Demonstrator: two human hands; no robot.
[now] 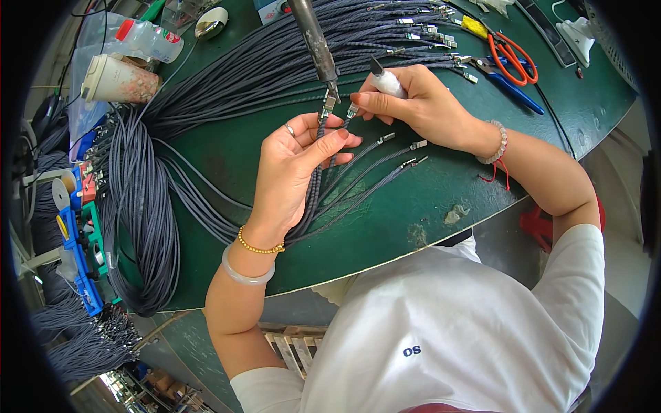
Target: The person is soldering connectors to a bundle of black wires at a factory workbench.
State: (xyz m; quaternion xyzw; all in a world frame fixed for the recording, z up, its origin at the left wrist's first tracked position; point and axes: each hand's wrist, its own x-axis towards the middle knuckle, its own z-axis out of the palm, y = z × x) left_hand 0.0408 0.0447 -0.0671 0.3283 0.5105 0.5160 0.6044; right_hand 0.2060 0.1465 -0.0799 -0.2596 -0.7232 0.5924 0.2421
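My left hand [292,162] is closed round dark braided cables [317,179], thumb and fingers pinching them just below their metal connectors. One connector [329,103] points upward under the tip of a soldering iron [315,45], which reaches down from the top edge. Whether the tip touches it I cannot tell. With thumb and forefinger, my right hand [430,110] pinches a second cable connector [352,110] beside the first. A small white tube with a black tip [388,84] is also tucked in the right hand. Several more cable ends [385,139] lie below the hands.
A large bundle of braided cables [234,82] spreads across the green table [427,199] and hangs off its left side. Orange-handled scissors [508,58] and blue-handled pliers [516,93] lie far right. A paper cup [120,79] and a plastic bottle [153,41] are far left.
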